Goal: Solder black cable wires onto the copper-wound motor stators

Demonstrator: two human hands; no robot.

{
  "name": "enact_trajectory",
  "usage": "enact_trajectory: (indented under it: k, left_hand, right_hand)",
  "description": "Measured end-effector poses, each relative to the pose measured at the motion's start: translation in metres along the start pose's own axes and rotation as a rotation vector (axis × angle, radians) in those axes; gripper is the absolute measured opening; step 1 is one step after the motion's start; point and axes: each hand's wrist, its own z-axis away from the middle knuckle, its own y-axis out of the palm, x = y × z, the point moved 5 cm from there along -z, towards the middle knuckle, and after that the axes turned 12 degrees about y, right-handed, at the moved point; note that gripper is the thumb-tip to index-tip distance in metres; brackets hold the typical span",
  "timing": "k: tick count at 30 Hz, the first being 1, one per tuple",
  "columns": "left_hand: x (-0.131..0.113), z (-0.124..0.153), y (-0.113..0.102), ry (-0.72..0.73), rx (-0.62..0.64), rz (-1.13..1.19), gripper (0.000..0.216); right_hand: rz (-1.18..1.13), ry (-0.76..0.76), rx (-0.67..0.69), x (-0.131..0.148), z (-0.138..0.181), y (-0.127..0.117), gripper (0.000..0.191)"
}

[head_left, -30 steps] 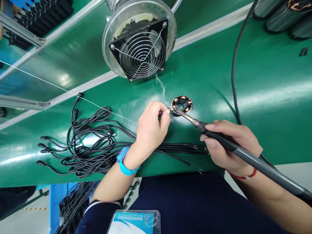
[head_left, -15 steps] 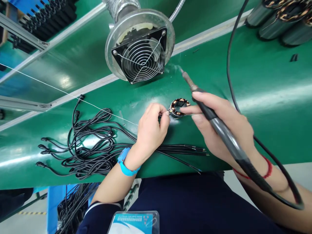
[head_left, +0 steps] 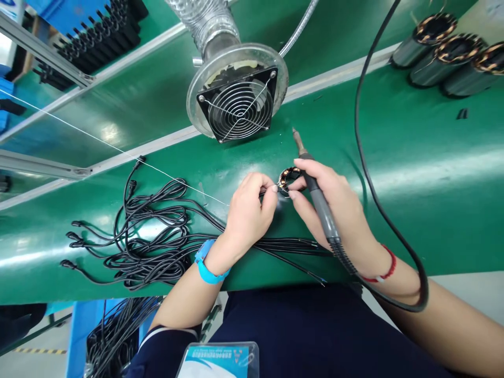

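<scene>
Stator (head_left: 289, 177) sat on the green bench (head_left: 413, 157) just below the fan (head_left: 239, 107), pinched between both hands. Left hand (head_left: 248, 215) was closed, pinching a wire end at its rim. Right hand (head_left: 334, 210) gripped the iron (head_left: 315, 186) tip-up, forefinger steadying the ring. I'd say keep that hot tip clear of fingers and hold the wire still.

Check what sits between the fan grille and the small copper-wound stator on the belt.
Head view: only the soldering iron tip, raised in the right hand, over bare green belt between fan and stator.
</scene>
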Motion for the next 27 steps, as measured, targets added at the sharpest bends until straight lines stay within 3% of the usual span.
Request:
enact_trajectory:
  k: [3, 6, 9, 13, 20, 24, 27]
  left_hand:
    - [-0.003, 0.0, -0.003, 0.05, -0.021, 0.008, 0.015]
    - [-0.01, 0.0, -0.006, 0.214, -0.057, 0.009, 0.015]
    - [-0.015, 0.001, -0.008, 0.371, -0.063, -0.014, 0.012]
    - [-0.014, 0.002, -0.009, 0.456, -0.057, -0.092, 0.009]
    - [-0.01, 0.0, -0.009, 0.439, -0.009, -0.142, 0.013]
    - [0.0, -0.004, -0.011, 0.322, 0.015, -0.074, 0.017]
    - [0.01, -0.007, -0.011, 0.194, 0.046, 0.02, 0.016]
  right_hand:
    - [0.021, -0.032, 0.01, 0.003, -0.001, 0.005, 0.044]
    - [-0.008, -0.02, -0.024, 0.005, 0.0, 0.004, 0.042]
    - [-0.104, -0.001, -0.038, 0.005, 0.0, 0.002, 0.044]
    - [-0.226, 0.041, -0.035, 0.002, -0.003, 0.004, 0.041]
    - [-0.158, -0.035, -0.007, -0.002, -0.002, 0.005, 0.041]
    - [0.023, -0.205, 0.01, -0.001, 0.004, 0.002, 0.044]
    - [0.105, -0.244, -0.016, -0.004, 0.001, 0.006, 0.039]
